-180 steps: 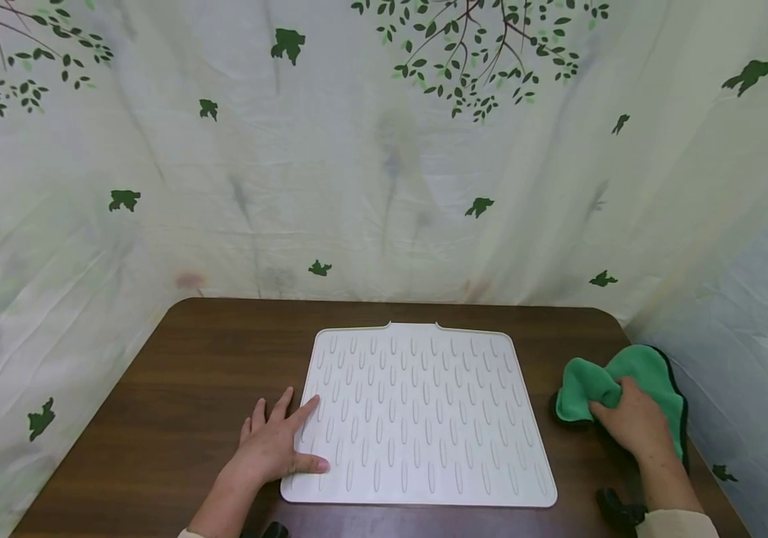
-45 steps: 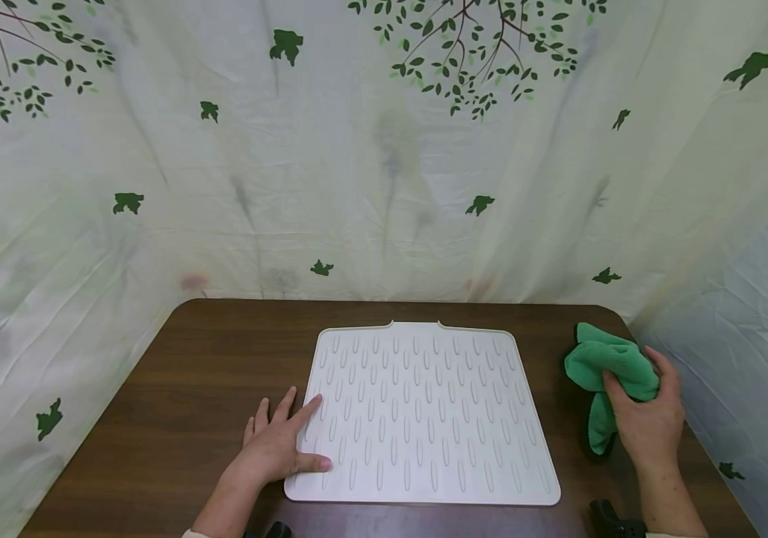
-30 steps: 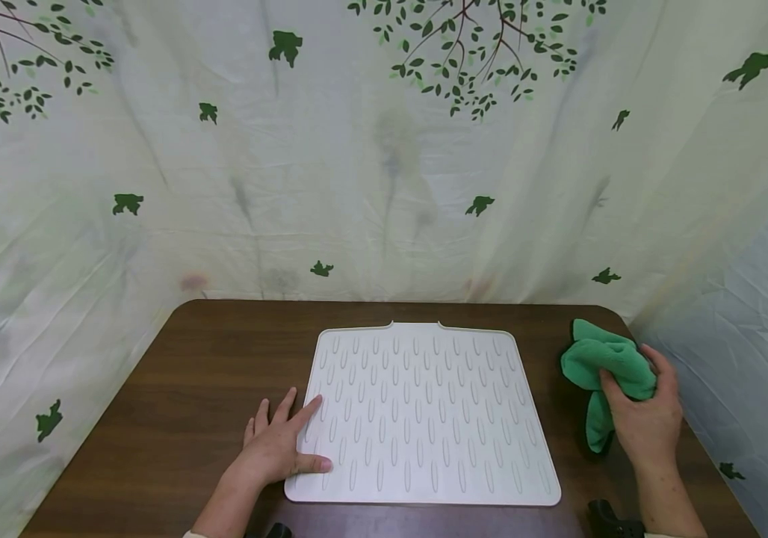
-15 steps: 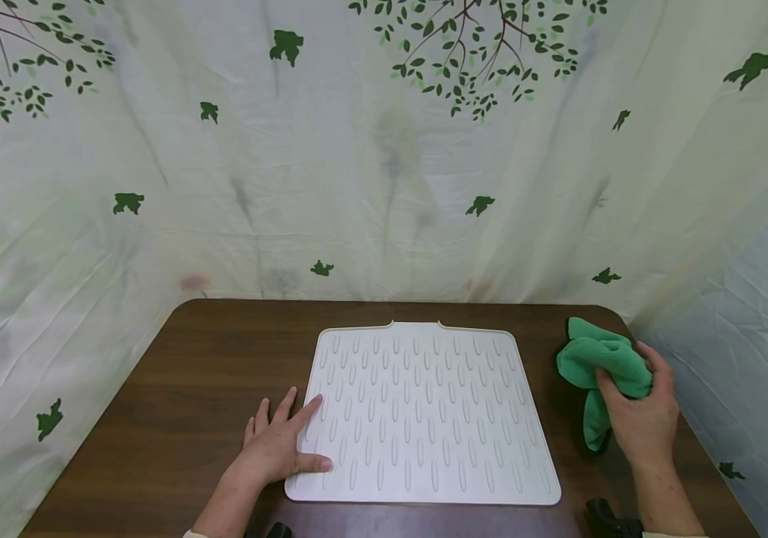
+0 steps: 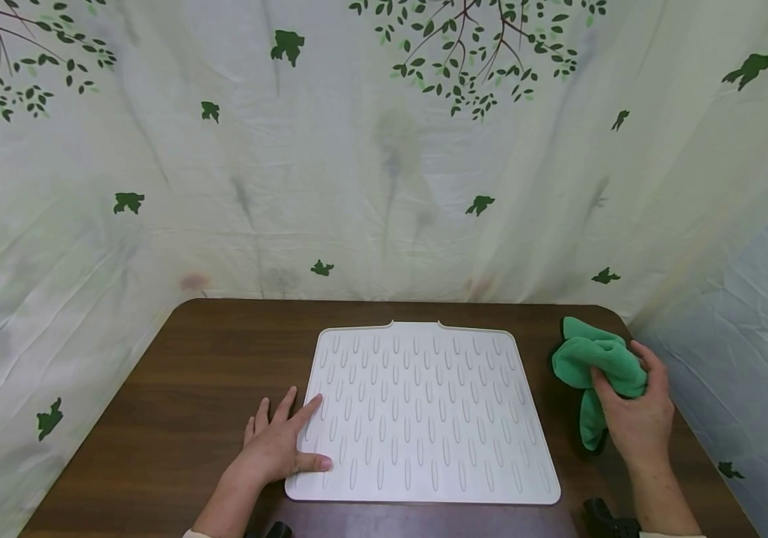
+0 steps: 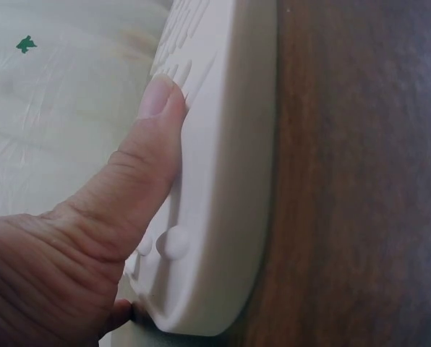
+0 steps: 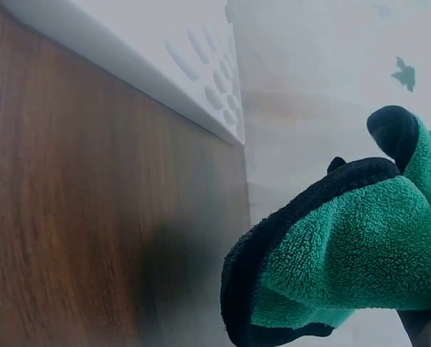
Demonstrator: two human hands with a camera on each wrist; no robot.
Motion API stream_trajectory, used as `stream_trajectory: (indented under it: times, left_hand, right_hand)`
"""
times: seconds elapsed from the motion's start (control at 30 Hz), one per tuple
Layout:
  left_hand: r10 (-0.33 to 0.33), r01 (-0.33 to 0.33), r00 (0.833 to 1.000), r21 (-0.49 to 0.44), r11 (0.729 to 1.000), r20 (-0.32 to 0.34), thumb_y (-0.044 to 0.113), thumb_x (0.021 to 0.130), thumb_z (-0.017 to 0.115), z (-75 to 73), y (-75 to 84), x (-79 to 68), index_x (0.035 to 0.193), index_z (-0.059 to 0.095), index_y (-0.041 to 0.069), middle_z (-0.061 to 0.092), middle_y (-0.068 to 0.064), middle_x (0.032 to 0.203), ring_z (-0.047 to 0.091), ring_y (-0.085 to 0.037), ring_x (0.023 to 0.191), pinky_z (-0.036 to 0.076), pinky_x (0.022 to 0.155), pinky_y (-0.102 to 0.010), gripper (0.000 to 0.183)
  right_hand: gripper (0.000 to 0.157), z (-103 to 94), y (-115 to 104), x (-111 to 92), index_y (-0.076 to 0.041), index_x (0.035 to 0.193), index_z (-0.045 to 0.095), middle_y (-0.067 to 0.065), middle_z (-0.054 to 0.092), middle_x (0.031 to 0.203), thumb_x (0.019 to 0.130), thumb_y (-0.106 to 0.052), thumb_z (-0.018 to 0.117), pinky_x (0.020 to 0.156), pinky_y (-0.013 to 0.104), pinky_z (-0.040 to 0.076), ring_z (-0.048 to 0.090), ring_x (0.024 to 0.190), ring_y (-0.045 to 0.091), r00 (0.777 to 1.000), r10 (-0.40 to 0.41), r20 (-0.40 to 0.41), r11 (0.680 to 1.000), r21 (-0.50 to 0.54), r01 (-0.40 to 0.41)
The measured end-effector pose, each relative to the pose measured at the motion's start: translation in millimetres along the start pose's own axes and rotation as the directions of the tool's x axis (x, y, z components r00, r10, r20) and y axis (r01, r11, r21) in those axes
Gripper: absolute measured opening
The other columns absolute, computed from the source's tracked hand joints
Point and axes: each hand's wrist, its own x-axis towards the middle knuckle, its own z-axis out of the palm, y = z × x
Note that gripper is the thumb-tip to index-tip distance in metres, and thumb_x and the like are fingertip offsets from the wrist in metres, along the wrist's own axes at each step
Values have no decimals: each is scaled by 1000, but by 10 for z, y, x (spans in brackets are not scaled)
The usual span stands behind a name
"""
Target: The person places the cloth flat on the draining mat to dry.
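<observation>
Clamping the green towelling cloth, far right of frame, is the right hand; the left hand, fingers apart, touches the white ridged board, lower centre, which could skid if seemingly light contact slips.

My left hand rests across the left edge of the board, which lies on the table between my hands. The cloth is in my right hand, right of the board. Beyond both hands, behind the table, hangs the curtain.
</observation>
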Motion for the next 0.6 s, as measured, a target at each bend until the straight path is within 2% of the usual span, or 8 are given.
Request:
stream_trajectory:
  times: [0.6]
  left_hand:
    - [-12,12,1000,-14,1000,12,67,59,87,-8,6,-4,159,37,30,16,-22,170,5,-67,148,11,114,-81,118]
  right_hand:
    - [71,23,-83,-37,-36,151,47,-22,51,123,89,-26,79,86,33,35,41,103,-8,999,-38,3,999,-8,38]
